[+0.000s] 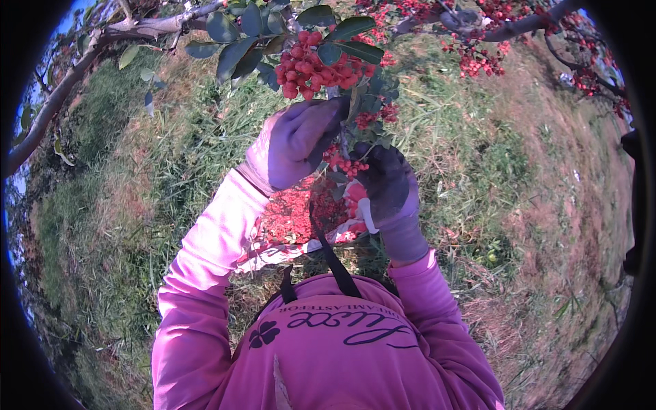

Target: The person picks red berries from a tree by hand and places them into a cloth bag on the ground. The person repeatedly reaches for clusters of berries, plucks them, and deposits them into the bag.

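Observation:
My left hand, in a pale work glove with a dark palm, curls at a thin branch just below a large cluster of red berries; its fingertips are hidden behind leaves, so its grip is unclear. Lower and to the right, my right hand, gloved too, has its dark fingertips beside a smaller red berry cluster and a few leaves. Whether they close on the stem cannot be told. Below both hands hangs an open cloth bag with a red and white rim, holding many picked red berries.
A thick bare branch curves across the upper left, and another with berry clusters crosses the upper right. Green leaves hang at the top. Grass covers the ground. A black strap runs from the bag to my body.

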`<state>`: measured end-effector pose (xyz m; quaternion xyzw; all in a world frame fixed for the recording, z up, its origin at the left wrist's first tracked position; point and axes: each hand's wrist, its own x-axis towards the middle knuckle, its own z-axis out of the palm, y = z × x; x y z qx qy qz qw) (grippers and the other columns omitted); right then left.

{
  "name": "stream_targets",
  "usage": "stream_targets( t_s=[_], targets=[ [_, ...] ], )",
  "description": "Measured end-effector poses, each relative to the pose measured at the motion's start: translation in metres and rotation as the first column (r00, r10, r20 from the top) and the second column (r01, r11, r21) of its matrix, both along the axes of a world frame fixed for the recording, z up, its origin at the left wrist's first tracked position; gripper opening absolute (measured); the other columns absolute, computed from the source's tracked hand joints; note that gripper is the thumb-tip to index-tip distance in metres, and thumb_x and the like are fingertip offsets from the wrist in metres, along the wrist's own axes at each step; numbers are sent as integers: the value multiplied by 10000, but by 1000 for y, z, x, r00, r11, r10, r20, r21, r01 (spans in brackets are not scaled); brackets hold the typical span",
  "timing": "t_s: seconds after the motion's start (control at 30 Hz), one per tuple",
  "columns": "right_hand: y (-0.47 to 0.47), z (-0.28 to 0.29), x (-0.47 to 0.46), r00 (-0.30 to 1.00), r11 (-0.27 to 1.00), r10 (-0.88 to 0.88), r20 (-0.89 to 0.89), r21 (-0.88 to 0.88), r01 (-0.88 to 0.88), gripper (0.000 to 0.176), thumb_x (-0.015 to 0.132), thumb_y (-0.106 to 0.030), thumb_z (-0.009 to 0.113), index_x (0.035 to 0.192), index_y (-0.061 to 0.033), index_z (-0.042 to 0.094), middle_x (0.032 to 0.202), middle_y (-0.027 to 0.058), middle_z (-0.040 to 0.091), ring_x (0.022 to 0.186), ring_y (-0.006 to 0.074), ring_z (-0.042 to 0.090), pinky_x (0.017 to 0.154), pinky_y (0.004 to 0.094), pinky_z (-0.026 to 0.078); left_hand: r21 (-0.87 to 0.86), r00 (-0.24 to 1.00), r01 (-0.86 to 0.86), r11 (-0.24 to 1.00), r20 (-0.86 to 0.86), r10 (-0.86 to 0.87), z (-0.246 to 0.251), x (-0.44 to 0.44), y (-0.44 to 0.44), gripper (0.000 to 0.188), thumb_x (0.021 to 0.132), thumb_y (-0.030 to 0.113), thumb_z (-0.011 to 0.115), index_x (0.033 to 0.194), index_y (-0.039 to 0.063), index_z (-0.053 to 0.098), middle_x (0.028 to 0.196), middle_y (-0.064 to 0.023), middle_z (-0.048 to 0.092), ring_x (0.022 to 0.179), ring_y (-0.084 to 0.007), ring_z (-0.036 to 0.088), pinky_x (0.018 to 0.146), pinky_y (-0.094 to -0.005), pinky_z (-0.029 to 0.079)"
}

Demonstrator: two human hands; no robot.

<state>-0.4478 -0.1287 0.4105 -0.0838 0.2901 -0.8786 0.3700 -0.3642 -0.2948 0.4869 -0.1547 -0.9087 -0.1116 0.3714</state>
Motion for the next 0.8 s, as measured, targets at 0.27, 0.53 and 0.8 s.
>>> stream_targets(
  t_s=[0.27, 0.53, 0.8],
  targets=[
    [45, -17, -21, 992, 931, -89, 94, -346, 116, 353, 946, -331, 379, 1152, -70, 498, 1173, 123, 543, 1020, 249, 564, 846, 383, 468, 64, 997, 61, 996, -41, -58, 7, -11, 6, 538, 641, -54, 650, 1151, 8, 491, 978, -186, 598, 805, -339, 613, 650, -360, 513],
    [-2, 15, 21, 784, 989, -28, -620, 94, 110, 482, 810, -44, 620, 1248, -32, 417, 1083, 79, 575, 945, 160, 580, 816, 261, 449, 157, 999, 31, 987, -46, -24, 10, -6, 9, 492, 683, -73, 644, 1150, 9, 509, 907, -173, 599, 780, -326, 615, 655, -364, 503],
    [12, 40, -10, -322, 890, 161, -933, -4, 457, 460, 700, -44, 687, 1103, -13, 468, 877, 161, 588, 745, 331, 598, 692, 346, 495, 84, 993, 41, 996, 107, -50, 17, 8, -2, 406, 714, -90, 595, 1104, -10, 518, 922, -163, 582, 803, -327, 602, 680, -349, 481]
  ],
)
